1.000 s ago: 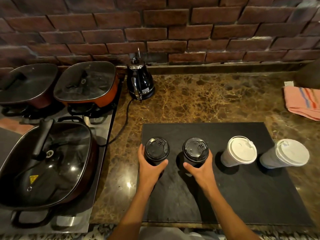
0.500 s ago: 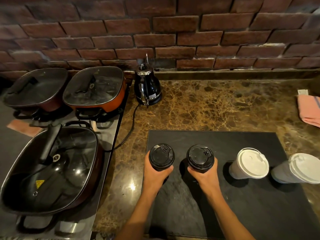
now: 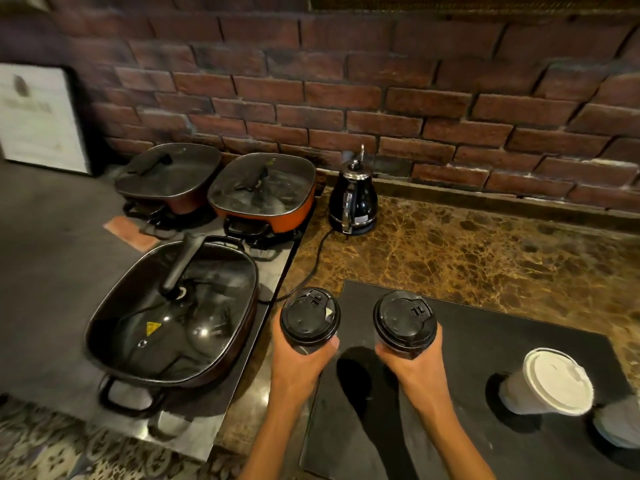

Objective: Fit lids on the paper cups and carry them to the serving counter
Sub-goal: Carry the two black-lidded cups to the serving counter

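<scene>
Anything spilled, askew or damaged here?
Nothing stands out. Left hand and right hand each hold an upright black-lidded cup, lids seated; the white-lidded paper cup stands on the black mat. No spills.

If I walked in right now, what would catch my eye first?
Two black-lidded cups held up side by side in the foreground: the left hand grips the left black cup and the right hand grips the right black cup. At lower right a white-lidded cup stands on the black mat. To the left sits a large lidded pan before the brick wall.
</scene>
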